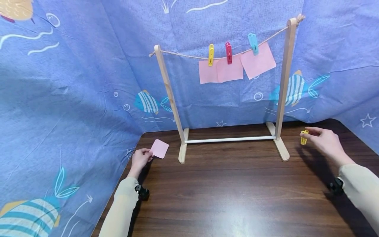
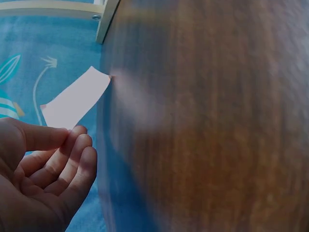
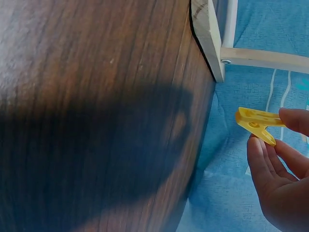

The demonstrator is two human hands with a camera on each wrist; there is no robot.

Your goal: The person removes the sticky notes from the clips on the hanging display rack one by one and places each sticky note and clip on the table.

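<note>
My left hand (image 1: 140,160) pinches a square pink paper (image 1: 160,148) by its edge, left of the wooden stand. In the left wrist view the paper (image 2: 77,99) bends slightly, held between thumb and fingertips. Right of the stand, my right hand (image 1: 328,143) holds a yellow clothespin (image 1: 304,137) above the table. Seen from the right wrist, thumb and fingers grip the clothespin (image 3: 256,124) by its handle ends. Several pink papers hang on the stand's string, fixed by a yellow clothespin (image 1: 211,55), a red clothespin (image 1: 229,53) and a blue clothespin (image 1: 253,43).
The wooden stand (image 1: 284,82) stands at the back of the dark wooden table (image 1: 225,187), with a white crossbar (image 1: 231,139) low between its posts. Its string (image 1: 183,55) sags between the post tops. A blue fish-print cloth (image 1: 97,82) hangs behind and to the sides.
</note>
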